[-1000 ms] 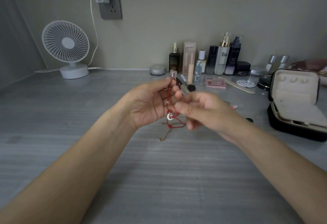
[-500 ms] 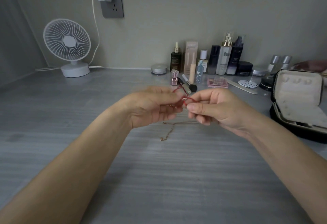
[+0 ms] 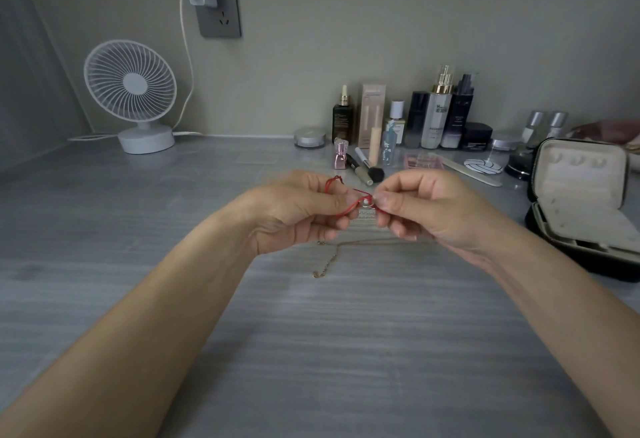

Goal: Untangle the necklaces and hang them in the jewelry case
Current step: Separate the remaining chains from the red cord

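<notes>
Above a grey wood-grain tabletop (image 3: 311,351), two bare forearms reach forward and the hands meet at the centre of the view. The left hand (image 3: 298,210) and the right hand (image 3: 426,209) each pinch a thin red cord necklace (image 3: 349,209) between thumb and fingertips, with the other fingers curled under. The cord is held in the air, and a small pale ring pendant (image 3: 367,202) sits at the point where the two pinches almost touch. One loop of cord sticks up behind the left fingers.

A fine gold chain necklace (image 3: 329,262) lies flat on the table just below the hands, with one end trailing toward the viewer. A black zip-round jewelry case (image 3: 581,188) with cream lining stands open well off to the right, its lid upright.

The step in hand looks like untangling: the fingers are working at the knot or snag around the pendant. The next move probably calls for small, gentle pulls at the pendant rather than a hard tug (a hard tug could tighten the knot), and then a carry to the case.

Several things are hard to make out. The tangle itself is covered by the fingertips. Whether the gold chain is caught up with the cord cannot be told, since part of it runs under the right hand. Three small bumps in the case lid may be hooks. The case's right side is cut off by the frame edge.
</notes>
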Demonstrator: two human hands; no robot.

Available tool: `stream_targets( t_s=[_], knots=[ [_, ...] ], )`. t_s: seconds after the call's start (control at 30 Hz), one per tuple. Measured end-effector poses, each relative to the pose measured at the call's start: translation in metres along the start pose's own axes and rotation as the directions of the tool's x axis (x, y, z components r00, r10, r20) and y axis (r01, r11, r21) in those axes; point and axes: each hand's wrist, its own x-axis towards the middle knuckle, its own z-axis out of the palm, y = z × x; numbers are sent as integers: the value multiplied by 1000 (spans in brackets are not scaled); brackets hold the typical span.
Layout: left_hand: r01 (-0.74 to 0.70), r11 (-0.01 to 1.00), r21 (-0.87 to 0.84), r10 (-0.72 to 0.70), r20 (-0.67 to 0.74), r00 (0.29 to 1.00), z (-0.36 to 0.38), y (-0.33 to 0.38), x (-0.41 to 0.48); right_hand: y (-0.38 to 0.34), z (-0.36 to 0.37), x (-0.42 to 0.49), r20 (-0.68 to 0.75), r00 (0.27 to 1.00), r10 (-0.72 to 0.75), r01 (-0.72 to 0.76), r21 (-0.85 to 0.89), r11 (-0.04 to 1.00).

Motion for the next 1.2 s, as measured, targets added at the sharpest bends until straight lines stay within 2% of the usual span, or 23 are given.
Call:
stream_targets(
  t_s=[0.2,0.47,0.73,0.9,1.1,1.2],
  knots=[
    [64,997,43,-66,44,997,1,-1,-1,3,2,2,-32,997,-66,65,-43,997],
    [7,1000,27,-8,37,999,4,1,-4,0,0,2,-107,985,-133,128,-52,990],
    [-44,997,61,48,-65,997,3,5,-5,-3,-4,0,-153,975,-163,150,-92,984],
    [-36,994,101,49,-127,991,3,5,-4,-3,-4,0,-62,980,-191,187,-61,980],
    [-5,966,259,48,-162,986,6,3,-4,3,-3,3,-56,976,-210,190,-256,948],
    [-17,922,386,92,-178,980,8,2,-4,7,-3,4,-50,973,-226,196,-342,919]
  ],
)
